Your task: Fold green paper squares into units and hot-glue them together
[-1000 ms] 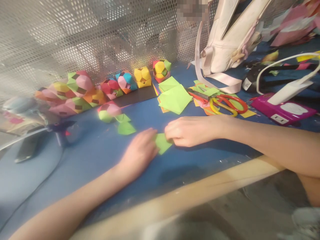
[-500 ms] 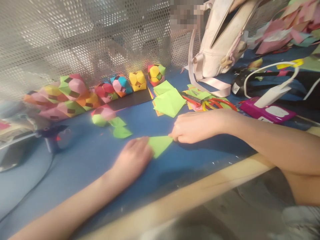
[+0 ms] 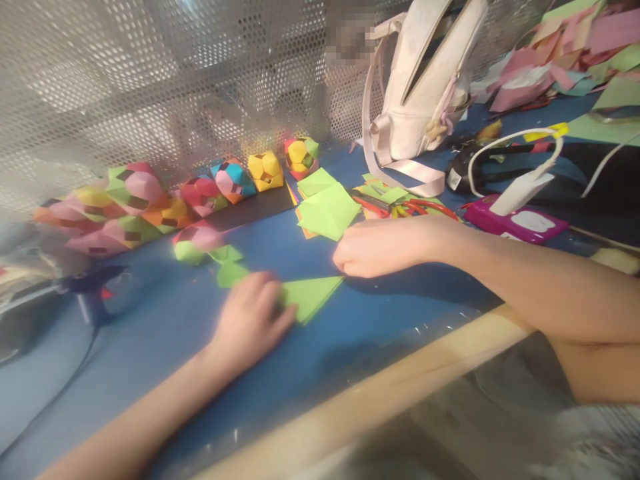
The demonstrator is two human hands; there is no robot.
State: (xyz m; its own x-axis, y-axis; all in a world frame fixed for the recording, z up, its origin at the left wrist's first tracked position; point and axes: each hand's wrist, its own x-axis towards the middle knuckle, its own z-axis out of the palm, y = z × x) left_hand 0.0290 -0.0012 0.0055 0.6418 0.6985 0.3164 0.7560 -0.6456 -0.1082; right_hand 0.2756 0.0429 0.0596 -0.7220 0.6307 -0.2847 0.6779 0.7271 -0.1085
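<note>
A folded green sheet of paper (image 3: pixel 311 297) lies on the blue tabletop, its long point towards the right. My left hand (image 3: pixel 253 317) grips its left end, the thumb at the lower edge and the other fingers above, slightly blurred. At the opposite tip is my right hand (image 3: pixel 383 250), closed in a pinch at the point of the paper; its fingertips are mostly hidden. Just behind my left hand sit small folded green pieces (image 3: pixel 230 265) and a pink and green paper ball (image 3: pixel 197 241). Beyond my right hand rests a stack of green sheets (image 3: pixel 330 210).
Colourful folded paper balls (image 3: pixel 135 190) line the perforated metal panel (image 3: pixel 200 87). Scissors with red handles (image 3: pixel 430 205) lie among paper scraps. A pale backpack (image 3: pixel 425 87), a magenta box with a white cable (image 3: pixel 520 219) and a blue stand (image 3: pixel 93 287) are around. A wooden edge (image 3: pixel 380 393) borders the table.
My left hand has shifted slightly left along the paper, its thumb now apart from the fingers, and more of the sheet shows. The whole view has shifted a little.
</note>
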